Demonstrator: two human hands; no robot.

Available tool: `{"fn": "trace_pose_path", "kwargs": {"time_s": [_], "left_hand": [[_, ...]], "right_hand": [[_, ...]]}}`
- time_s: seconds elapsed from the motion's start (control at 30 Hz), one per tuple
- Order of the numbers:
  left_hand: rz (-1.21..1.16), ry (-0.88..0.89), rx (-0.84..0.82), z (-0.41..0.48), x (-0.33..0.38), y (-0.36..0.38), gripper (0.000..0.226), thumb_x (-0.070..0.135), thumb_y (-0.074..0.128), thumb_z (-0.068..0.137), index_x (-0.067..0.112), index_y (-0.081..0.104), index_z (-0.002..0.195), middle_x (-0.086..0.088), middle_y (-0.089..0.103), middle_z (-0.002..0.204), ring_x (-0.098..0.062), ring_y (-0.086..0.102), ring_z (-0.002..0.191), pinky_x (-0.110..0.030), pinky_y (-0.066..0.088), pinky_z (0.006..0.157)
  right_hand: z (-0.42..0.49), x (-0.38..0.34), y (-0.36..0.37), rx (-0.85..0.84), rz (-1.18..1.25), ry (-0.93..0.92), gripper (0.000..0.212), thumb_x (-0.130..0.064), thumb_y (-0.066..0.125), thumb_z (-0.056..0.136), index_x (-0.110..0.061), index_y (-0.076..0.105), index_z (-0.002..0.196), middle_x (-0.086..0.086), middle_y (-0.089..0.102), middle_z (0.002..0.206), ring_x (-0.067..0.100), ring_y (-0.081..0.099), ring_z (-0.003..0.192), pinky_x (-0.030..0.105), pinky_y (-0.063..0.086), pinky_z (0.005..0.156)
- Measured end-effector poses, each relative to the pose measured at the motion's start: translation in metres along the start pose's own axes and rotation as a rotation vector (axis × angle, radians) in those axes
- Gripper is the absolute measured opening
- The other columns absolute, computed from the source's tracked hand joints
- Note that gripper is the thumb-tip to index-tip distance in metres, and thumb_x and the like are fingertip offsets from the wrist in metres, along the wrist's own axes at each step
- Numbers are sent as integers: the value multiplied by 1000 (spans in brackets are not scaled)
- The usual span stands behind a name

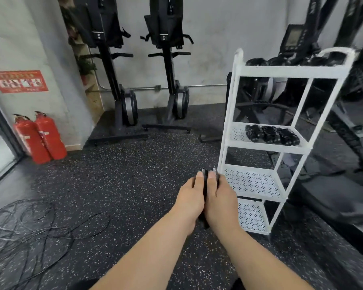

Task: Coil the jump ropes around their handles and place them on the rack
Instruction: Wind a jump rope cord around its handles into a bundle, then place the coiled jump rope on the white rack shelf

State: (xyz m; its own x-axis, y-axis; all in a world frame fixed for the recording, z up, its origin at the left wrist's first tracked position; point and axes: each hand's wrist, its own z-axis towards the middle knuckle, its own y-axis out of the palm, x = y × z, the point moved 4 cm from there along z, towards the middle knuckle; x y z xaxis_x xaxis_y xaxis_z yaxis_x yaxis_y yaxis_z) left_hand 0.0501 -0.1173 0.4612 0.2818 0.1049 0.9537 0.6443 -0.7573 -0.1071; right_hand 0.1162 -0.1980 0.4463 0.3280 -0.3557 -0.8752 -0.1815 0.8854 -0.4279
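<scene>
My left hand (190, 196) and my right hand (219, 197) are pressed together around a black coiled jump rope (205, 185), gripping it between them just left of the white rack (289, 72). Only the bundle's dark top and bottom ends show between my palms. Three coiled black ropes (271, 133) lie on the rack's second shelf. More black bundles (291, 59) fill the top shelf. Loose black jump ropes (23, 233) lie tangled on the floor at the lower left.
Two red fire extinguishers (40, 137) stand against the left wall. Two upright black rowing machines (134, 86) are stored at the back wall. Dark gym equipment (344, 122) crowds the right side behind the rack. The floor is speckled black rubber (134, 174).
</scene>
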Motion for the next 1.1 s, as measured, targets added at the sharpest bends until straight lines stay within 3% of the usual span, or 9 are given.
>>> {"fn": "trace_pose_path", "kwargs": {"time_s": [0.07, 0.13, 0.3, 0.47, 0.63, 0.77, 0.83, 1.0, 1.1], "left_hand": [[-18, -14, -20, -8, 18, 15, 61, 67, 42, 107, 32, 51, 156, 2, 53, 157, -20, 55, 127, -36, 45, 100], [-25, -16, -51, -13, 35, 28, 62, 66, 43, 107, 29, 51, 157, 0, 53, 158, -22, 55, 126, -34, 45, 95], [-148, -41, -53, -8, 72, 50, 51, 60, 49, 109, 19, 62, 137, 2, 66, 125, -17, 65, 92, -30, 49, 57], [-154, -19, -25, 14, 95, 63, 49, 58, 51, 108, 15, 69, 120, -11, 76, 107, -26, 74, 84, -24, 52, 46], [-89, -12, -129, 36, 104, 77, 52, 64, 49, 106, 18, 70, 118, -11, 79, 106, -31, 78, 94, -35, 62, 67], [75, 86, -190, 59, 103, 88, 53, 68, 39, 105, 27, 70, 117, -2, 75, 106, -26, 72, 100, -50, 62, 97], [210, 182, -187, 71, 105, 91, 48, 58, 34, 110, 27, 68, 124, -1, 72, 116, -25, 69, 107, -43, 59, 93], [831, 438, -145, 111, 101, 96, 53, 25, 39, 112, 29, 35, 165, -5, 44, 162, -31, 45, 143, -45, 44, 113], [999, 494, -181, 130, 96, 101, 65, 15, 41, 108, 31, 24, 169, -5, 27, 168, -31, 29, 149, -45, 39, 116]], "right_hand": [[10, -5, -22, -15, 25, -9, 54, -67, 31, 105, -25, 63, 114, -8, 70, 97, 18, 66, 91, 38, 46, 76], [21, -7, -42, -15, 19, -24, 61, -69, 32, 105, -25, 57, 139, -3, 73, 116, 23, 68, 108, 40, 51, 89], [32, -11, -81, 6, -60, -139, 70, -64, 39, 106, -30, 26, 165, -2, 52, 158, 20, 54, 139, 41, 47, 111], [34, -9, -93, -34, -230, -296, 78, -50, 56, 105, -32, 13, 167, -7, 39, 157, 13, 55, 132, 24, 45, 95], [62, -1, -92, -36, -299, -266, 75, -47, 51, 107, -30, 10, 168, -3, 35, 157, 18, 60, 118, 33, 55, 91], [99, 6, -91, -7, -344, -196, 70, -46, 48, 109, -24, 16, 167, 5, 44, 147, 24, 61, 113, 38, 56, 89], [121, 11, -89, 1, -386, -178, 69, -46, 47, 109, -21, 18, 166, 7, 45, 148, 27, 61, 117, 38, 54, 87], [182, 19, -80, 16, -519, -148, 69, -46, 44, 110, -16, 18, 166, 12, 45, 148, 32, 59, 120, 40, 50, 84], [220, 24, -69, 28, -619, -166, 70, -45, 46, 110, -12, 20, 166, 16, 47, 146, 35, 51, 130, 45, 48, 100]]}}
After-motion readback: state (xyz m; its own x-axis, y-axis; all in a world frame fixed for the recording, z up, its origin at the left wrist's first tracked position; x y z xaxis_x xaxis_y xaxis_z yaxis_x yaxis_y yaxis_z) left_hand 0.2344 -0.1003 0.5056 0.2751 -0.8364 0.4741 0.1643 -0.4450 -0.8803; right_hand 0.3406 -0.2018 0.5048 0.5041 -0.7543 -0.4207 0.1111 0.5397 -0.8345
